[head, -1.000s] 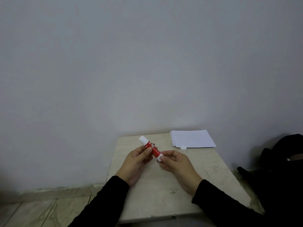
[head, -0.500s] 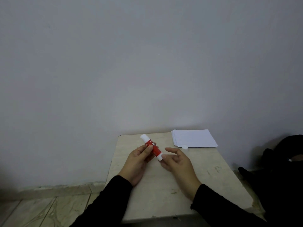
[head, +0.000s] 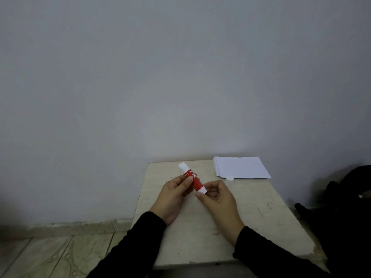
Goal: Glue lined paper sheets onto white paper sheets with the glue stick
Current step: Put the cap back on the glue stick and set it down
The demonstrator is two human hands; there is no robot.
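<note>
Above table [head: 251, 213], left fingers [head: 185, 182] pinch glue stick [head: 193, 180]; right fingers [head: 200, 196] touch its end.

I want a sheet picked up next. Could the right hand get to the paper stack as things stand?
Probably yes: the right hand holds nothing firmly, and bare table lies between it and the paper stack, save the small white cap at the stack's near edge.

One head-worn camera looks forward and down from above the near edge of the table [head: 251, 227], close over it, facing the wall [head: 180, 77] behind.
</note>
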